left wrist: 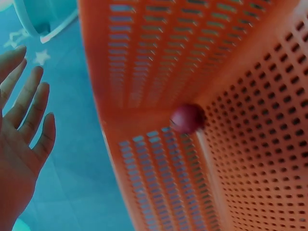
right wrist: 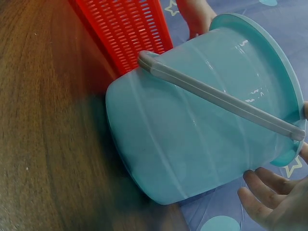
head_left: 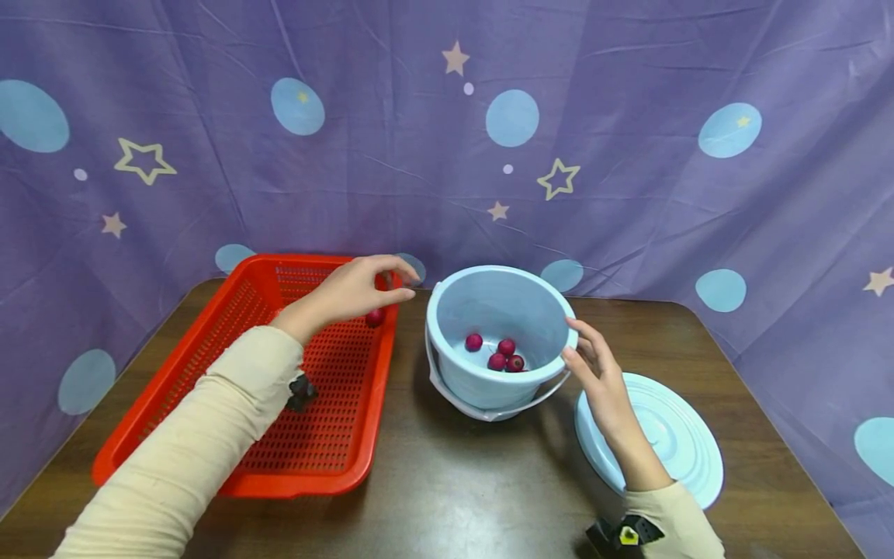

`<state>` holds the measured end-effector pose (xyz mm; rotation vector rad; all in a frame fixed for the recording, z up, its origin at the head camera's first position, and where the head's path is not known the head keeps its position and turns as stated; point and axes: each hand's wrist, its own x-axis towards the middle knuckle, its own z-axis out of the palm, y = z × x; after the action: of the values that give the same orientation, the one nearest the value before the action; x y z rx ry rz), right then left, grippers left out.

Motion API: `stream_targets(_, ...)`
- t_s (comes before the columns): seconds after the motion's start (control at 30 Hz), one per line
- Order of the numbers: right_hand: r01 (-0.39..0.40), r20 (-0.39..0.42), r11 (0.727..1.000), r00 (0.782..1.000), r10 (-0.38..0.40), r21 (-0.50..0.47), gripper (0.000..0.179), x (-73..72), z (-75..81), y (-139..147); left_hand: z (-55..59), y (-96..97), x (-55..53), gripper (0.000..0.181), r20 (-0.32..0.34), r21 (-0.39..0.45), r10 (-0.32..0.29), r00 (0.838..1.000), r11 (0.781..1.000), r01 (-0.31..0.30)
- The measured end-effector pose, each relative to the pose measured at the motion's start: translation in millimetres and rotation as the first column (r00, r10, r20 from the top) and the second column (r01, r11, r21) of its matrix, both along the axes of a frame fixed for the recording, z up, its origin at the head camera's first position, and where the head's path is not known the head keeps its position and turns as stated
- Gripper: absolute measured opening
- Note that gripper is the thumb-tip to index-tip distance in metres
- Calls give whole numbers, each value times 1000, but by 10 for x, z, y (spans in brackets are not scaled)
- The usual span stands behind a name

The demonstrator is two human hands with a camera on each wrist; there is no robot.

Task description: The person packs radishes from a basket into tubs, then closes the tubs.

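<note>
My left hand (head_left: 359,289) hovers over the far right corner of a red perforated basket (head_left: 377,404). Thumb and fingers are apart with nothing between them, and the left wrist view also shows this hand (left wrist: 21,139) outside the basket wall. One small round dark red fruit (left wrist: 187,118) lies in the basket corner. To the right stands a light blue bucket (head_left: 454,380) with several similar fruits (head_left: 497,361) on its bottom. Its rim is held on the right between thumb and fingers of my right hand (head_left: 604,388); other fingers spread beside the wall in the right wrist view.
A light blue round lid (head_left: 680,435) lies on the brown wooden table (head_left: 447,497), partly under the right forearm. The bucket's pale handle (right wrist: 221,98) hangs down at its front. Behind the table hangs a purple curtain (head_left: 391,116) with stars and dots.
</note>
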<state>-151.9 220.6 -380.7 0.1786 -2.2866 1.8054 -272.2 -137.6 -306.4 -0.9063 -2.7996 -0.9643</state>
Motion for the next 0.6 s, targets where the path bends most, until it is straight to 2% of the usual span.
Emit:
stream_targets(0.27, 3, 4, 1000, 1000, -3, 10, 46, 8, 10, 2, -166, -226, -132, 21, 29, 41, 74, 997, 996, -75)
stream_targets(0.6, 7, 22, 1000, 1000, -7, 15, 46, 11, 21, 8, -353, -344, -247, 23, 90, 26, 129, 988, 991, -132)
